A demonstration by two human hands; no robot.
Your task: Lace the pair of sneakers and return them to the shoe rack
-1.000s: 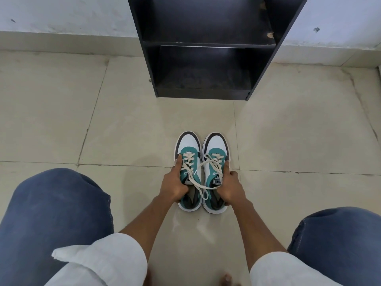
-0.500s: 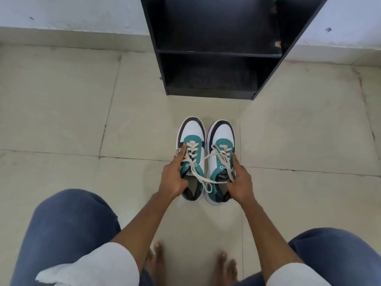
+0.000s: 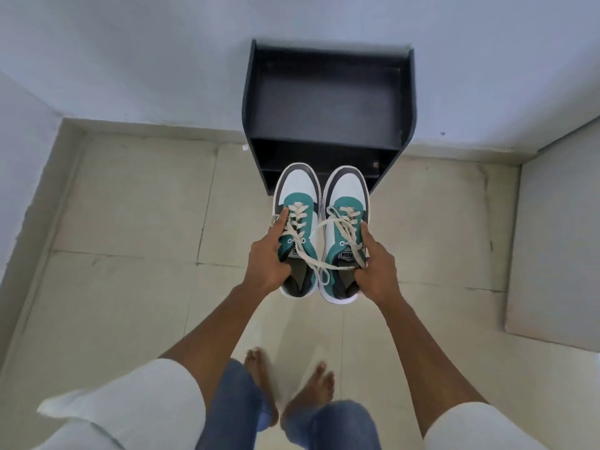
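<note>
Two white, teal and dark grey sneakers with cream laces are held side by side in the air, toes pointing away from me. My left hand (image 3: 268,258) grips the outer side of the left sneaker (image 3: 297,203). My right hand (image 3: 378,264) grips the outer side of the right sneaker (image 3: 345,203). A loose lace runs from one shoe across to the other. The black shoe rack (image 3: 328,102) stands against the wall straight ahead, just beyond and below the toes, its top shelf bare and a lower shelf partly hidden behind the shoes.
I stand barefoot on a beige tiled floor (image 3: 130,222), feet (image 3: 289,381) below the shoes. Pale walls close in behind the rack and at the left. A grey slab or door (image 3: 558,238) lies at the right edge.
I have risen from a crouch to standing. Both hands lifted the pair off the floor and carried it up toward the rack, which I now see from above.
</note>
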